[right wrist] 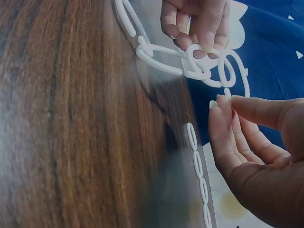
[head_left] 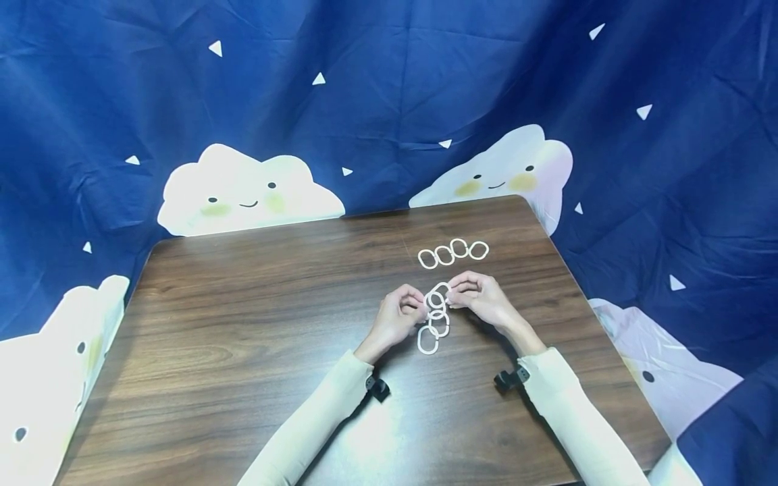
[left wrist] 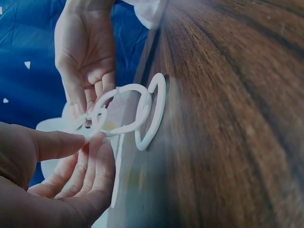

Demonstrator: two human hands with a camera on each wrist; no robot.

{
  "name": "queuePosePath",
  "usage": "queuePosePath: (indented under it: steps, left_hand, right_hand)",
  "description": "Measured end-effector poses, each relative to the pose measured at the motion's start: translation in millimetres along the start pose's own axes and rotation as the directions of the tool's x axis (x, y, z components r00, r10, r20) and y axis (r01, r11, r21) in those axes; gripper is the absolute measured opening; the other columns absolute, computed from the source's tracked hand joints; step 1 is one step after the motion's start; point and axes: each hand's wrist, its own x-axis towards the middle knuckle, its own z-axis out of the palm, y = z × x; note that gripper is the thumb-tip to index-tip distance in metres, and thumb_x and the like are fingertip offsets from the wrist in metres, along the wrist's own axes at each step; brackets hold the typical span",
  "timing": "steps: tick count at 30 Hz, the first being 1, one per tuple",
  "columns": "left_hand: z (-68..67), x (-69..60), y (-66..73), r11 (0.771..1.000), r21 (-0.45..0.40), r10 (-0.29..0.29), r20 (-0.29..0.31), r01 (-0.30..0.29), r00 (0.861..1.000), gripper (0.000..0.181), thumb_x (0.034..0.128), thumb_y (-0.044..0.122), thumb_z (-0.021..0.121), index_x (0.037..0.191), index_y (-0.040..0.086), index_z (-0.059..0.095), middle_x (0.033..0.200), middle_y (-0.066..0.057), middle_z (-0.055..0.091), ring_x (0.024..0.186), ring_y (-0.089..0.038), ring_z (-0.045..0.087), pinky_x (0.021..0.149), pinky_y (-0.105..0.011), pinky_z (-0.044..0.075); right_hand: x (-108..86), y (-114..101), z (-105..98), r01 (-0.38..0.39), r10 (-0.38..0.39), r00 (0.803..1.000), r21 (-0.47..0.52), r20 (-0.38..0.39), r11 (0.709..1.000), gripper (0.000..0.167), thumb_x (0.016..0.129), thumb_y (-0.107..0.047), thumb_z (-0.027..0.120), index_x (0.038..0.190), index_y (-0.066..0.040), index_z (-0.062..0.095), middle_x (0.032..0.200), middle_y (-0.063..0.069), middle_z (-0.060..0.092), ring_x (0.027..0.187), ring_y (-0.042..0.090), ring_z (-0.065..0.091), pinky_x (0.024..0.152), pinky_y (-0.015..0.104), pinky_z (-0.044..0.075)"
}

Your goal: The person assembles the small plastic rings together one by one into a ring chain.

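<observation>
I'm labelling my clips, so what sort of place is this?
Probably an indoor recording corner: a blue fabric backdrop printed with smiling clouds hangs behind a wood-grain table, and small black wrist-worn devices are in view.

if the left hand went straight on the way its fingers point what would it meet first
Probably the linked white rings: the left hand pinches one, with others just past its fingertips. The right hand looks next in line, though depth is unclear.

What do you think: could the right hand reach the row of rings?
Probably yes: only bare table lies between the right hand and the row of rings, though that hand pinches another ring.
</observation>
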Motion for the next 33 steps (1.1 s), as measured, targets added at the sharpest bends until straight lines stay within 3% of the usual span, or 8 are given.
queuePosePath:
  steps: [7, 14, 20, 26, 33]
  left_hand:
    - [-2.2, -0.4, -3.0, 1.0, 0.017, 0.004, -0.006, -0.004, 1.0, 0.016, 0.0908, -0.001, 0.07, 0.106, 0.001, 0.066, 0.096, -0.021, 0.077, 0.072, -0.005, 0.069, 0.062, -0.035, 0.065]
    - [-3.6, -0.9, -1.6, 1.0, 0.0, -0.011, -0.014, 0.011, 1.0, 0.015, 0.0916, 0.0, 0.072, 0.106, 0.001, 0.066, 0.096, -0.02, 0.077, 0.071, -0.006, 0.067, 0.056, -0.043, 0.064]
    - [-4.1, 0.2, -1.4, 1.0, 0.009, -0.001, -0.025, 0.001, 1.0, 0.015, 0.0914, 0.0, 0.073, 0.105, 0.0, 0.067, 0.097, -0.022, 0.077, 0.072, -0.009, 0.068, 0.059, -0.032, 0.063]
    - [-4.6, 0.9, -2.0, 1.0, -0.003, 0.007, -0.029, -0.007, 1.0, 0.017, 0.091, -0.002, 0.072, 0.107, -0.001, 0.067, 0.098, -0.024, 0.076, 0.074, -0.013, 0.07, 0.061, -0.038, 0.064]
    - [-4.5, 0.5, -2.6, 1.0, -0.01, 0.011, -0.026, -0.011, 1.0, 0.017, 0.0899, -0.004, 0.071, 0.106, -0.002, 0.065, 0.096, -0.023, 0.076, 0.071, -0.005, 0.065, 0.058, -0.022, 0.058]
  right_hand:
    - [0.7, 0.3, 4.2, 0.005, -0.005, 1.0, 0.017, 0.006, 1.0, 0.034, 0.095, 0.004, 0.069, 0.123, 0.018, 0.055, 0.091, 0.001, 0.07, 0.08, 0.006, 0.073, 0.081, 0.027, 0.066]
    - [0.4, -1.1, 8.1, 0.006, -0.006, 1.0, 0.03, 0.021, 1.0, 0.033, 0.095, 0.004, 0.069, 0.122, 0.017, 0.057, 0.092, 0.001, 0.071, 0.082, 0.005, 0.073, 0.081, 0.024, 0.065]
    - [1.7, -1.5, 8.9, 0.004, -0.005, 1.0, 0.046, 0.027, 0.999, 0.034, 0.096, 0.005, 0.068, 0.124, 0.019, 0.055, 0.093, 0.003, 0.071, 0.082, 0.006, 0.074, 0.081, 0.026, 0.066]
    - [1.5, -2.0, 8.0, 0.009, -0.011, 0.999, 0.054, 0.032, 0.999, 0.039, 0.096, 0.005, 0.067, 0.127, 0.022, 0.05, 0.094, 0.004, 0.07, 0.08, 0.008, 0.074, 0.08, 0.028, 0.066]
    - [1.0, -2.2, 7.8, 0.002, -0.004, 0.999, 0.064, 0.04, 0.998, 0.04, 0.096, 0.004, 0.067, 0.127, 0.022, 0.05, 0.096, 0.008, 0.071, 0.08, 0.009, 0.074, 0.08, 0.029, 0.067]
